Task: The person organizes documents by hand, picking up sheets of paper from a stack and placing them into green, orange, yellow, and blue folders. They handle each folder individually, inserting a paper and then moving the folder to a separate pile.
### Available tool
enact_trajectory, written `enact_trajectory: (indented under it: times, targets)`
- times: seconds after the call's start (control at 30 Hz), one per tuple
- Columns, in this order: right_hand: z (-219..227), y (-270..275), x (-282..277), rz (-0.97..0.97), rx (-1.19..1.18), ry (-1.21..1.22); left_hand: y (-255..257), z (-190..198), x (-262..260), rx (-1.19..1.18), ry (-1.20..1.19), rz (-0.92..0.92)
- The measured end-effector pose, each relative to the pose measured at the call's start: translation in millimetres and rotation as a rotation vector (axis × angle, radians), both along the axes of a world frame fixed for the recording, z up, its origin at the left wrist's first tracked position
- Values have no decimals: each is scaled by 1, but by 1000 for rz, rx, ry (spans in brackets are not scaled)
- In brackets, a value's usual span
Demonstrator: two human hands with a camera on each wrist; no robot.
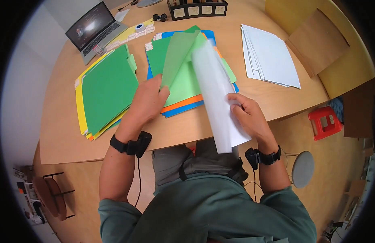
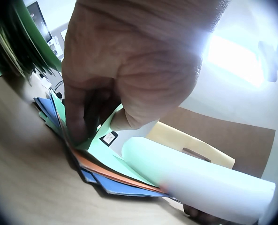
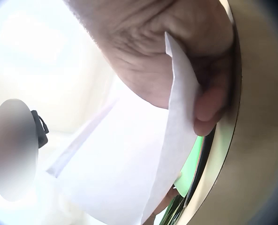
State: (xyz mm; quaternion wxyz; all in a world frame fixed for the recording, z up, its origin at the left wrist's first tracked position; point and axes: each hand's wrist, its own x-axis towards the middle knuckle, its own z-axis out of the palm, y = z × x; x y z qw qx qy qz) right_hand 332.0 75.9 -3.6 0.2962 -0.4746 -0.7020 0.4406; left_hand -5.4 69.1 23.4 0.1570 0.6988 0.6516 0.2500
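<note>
In the head view my left hand [image 1: 149, 99] pinches the raised cover of a light green file folder [image 1: 183, 81]. This folder lies open on a pile with orange [image 1: 183, 103] and blue [image 1: 185, 109] folders beneath it. My right hand [image 1: 249, 117] grips white paper [image 1: 212, 85] by its near right side, thumb and fingers at the edge. The paper bends into a curve and overlaps the folder's right part. In the left wrist view, fingers of the left hand [image 2: 129, 70] reach down inside the green fold. The right wrist view shows the paper [image 3: 125, 164] hanging from the right hand [image 3: 176, 51].
Left of the pile lies another stack of dark green [image 1: 108, 87] and yellow folders. A laptop [image 1: 96, 34] stands behind it. Loose white sheets [image 1: 270, 56] lie at the right, near a yellow panel [image 1: 349, 60]. A black organizer [image 1: 199, 11] sits at the back.
</note>
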Motion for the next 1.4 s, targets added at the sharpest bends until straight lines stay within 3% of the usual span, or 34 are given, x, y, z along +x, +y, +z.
enact_trajectory:
  times: [0.4, 1.4]
  targets:
    - [-9, -2, 2, -41, -120, 250, -8, 4, 2, 6, -53, -27]
    - [-5, 4, 1, 22, -201, 267, -18, -6, 3, 44, -8, -84]
